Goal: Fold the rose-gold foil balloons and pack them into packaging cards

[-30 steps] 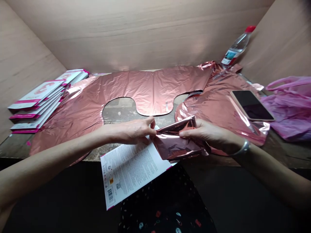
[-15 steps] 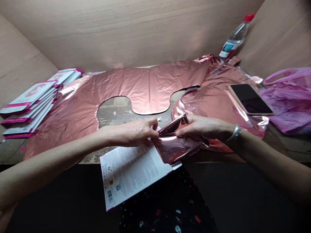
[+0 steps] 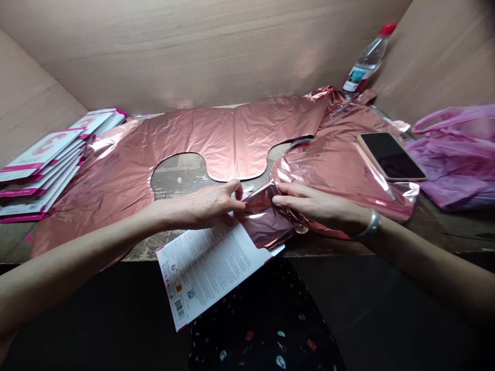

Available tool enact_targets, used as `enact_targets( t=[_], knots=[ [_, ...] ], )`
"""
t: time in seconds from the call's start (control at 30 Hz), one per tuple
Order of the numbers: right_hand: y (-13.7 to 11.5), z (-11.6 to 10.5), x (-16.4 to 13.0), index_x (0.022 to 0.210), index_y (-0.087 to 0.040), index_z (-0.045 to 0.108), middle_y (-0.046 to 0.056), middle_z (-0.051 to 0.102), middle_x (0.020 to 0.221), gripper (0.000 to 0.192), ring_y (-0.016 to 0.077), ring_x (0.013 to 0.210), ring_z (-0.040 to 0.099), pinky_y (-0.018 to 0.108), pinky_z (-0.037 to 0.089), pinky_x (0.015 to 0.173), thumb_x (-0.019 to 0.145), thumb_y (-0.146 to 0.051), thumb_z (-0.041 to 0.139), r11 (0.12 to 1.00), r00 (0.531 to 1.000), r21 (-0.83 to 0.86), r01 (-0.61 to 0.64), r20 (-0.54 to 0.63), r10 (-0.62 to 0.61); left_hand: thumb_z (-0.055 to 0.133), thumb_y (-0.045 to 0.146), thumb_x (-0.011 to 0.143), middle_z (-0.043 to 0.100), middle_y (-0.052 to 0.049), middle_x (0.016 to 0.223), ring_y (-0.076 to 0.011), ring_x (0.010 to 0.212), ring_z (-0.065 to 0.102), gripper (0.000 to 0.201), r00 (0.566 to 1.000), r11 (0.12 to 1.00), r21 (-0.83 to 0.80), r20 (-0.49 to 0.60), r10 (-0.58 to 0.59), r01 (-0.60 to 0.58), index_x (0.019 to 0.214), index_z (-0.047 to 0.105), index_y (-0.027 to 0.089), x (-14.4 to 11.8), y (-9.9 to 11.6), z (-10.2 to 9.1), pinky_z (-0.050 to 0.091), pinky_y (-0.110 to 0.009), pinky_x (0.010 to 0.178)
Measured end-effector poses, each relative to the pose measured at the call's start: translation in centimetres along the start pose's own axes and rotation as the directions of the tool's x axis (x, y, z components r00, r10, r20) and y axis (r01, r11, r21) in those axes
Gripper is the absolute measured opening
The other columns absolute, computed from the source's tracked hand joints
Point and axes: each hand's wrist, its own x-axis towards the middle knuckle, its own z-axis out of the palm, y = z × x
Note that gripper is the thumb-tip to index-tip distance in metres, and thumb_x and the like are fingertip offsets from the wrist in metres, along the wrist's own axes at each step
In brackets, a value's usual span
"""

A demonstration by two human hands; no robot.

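The right hand (image 3: 320, 208) has moved in toward the left hand (image 3: 204, 206) over the last second, and the folded rose-gold foil balloon (image 3: 266, 224) between them is now a tighter, smaller bundle. Its upper flap, which stood up a moment ago, is pressed down under the right fingers (image 3: 284, 198). Both hands are closed in a pinch on the foil: the left fingers (image 3: 235, 198) grip its left edge, where it meets the mouth of the white printed card sleeve (image 3: 209, 268). Judging by this, the folding is nearly finished and the bundle sits at the sleeve's opening.

The bundle lies at the near edge of the worktop (image 3: 181, 178), at 6 o'clock, and the sleeve overhangs that edge toward the lap. A large flat foil sheet (image 3: 216, 139) covers the middle. At 9 o'clock lies a stack of pink-trimmed packets (image 3: 42, 170); at 2 o'clock a phone (image 3: 390, 157) rests on crumpled foil, with a pink plastic bag (image 3: 456, 165) at 3 o'clock and a bottle (image 3: 365, 64) at 1 o'clock. Board walls close three sides, so free room lies mainly toward the body.
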Motion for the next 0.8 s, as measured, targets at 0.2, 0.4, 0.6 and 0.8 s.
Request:
enact_targets(
  t=[0.2, 0.4, 0.6, 0.8],
  knots=[
    [-0.2, 2.2, 1.2, 0.090, -0.016, 0.065, 0.003, 0.063, 0.080, 0.018, 0.0154, 0.069, 0.054, 0.026, 0.041, 0.062, 0.091, -0.025, 0.049, 0.942, 0.999, -0.332, 0.035, 0.047, -0.020, 0.053, 0.007, 0.089, 0.050, -0.005, 0.110, -0.0086, 0.077, 0.055, 0.026, 0.999, 0.999, -0.040, 0.006, 0.036, -0.036, 0.105, 0.067, 0.022, 0.5, 0.9, -0.2, 0.046, -0.019, 0.071],
    [-1.1, 2.6, 1.1, 0.088, -0.017, 0.062, 0.001, 0.062, 0.069, 0.017, 0.0132, 0.058, 0.054, 0.024, 0.036, 0.056, 0.092, -0.025, 0.049, 0.858, 0.999, -0.513, 0.037, 0.005, -0.040, 0.058, 0.010, 0.088, 0.049, -0.007, 0.115, -0.0097, 0.077, 0.055, 0.026, 0.999, 0.998, 0.056, -0.041, -0.022, 0.025, 0.108, 0.068, 0.024, 0.3, 0.6, -0.3, 0.045, -0.022, 0.071],
    [-1.6, 4.0, 1.7, 0.078, -0.017, 0.066, 0.000, 0.065, 0.062, 0.029, 0.0108, 0.051, 0.057, 0.022, 0.037, 0.054, 0.094, -0.021, 0.043, 0.805, 0.997, -0.594, 0.007, -0.055, -0.049, 0.054, 0.010, 0.089, 0.047, -0.005, 0.119, -0.0082, 0.074, 0.054, 0.029, 0.997, 0.998, 0.063, -0.067, -0.023, 0.027, 0.109, 0.067, 0.026, 0.3, 0.3, 0.1, 0.044, -0.022, 0.070],
    [-2.3, 3.8, 3.7, 0.090, -0.016, 0.067, -0.002, 0.065, 0.060, 0.025, 0.0116, 0.050, 0.060, 0.023, 0.041, 0.056, 0.095, -0.020, 0.043, 0.859, 0.995, -0.508, 0.062, -0.036, -0.094, 0.056, 0.015, 0.087, 0.052, -0.007, 0.116, -0.0163, 0.089, 0.053, 0.016, 0.987, 0.995, 0.058, -0.144, -0.071, 0.080, 0.097, 0.067, 0.020, -0.5, -1.5, 0.5, 0.044, -0.029, 0.079]
  ],
)
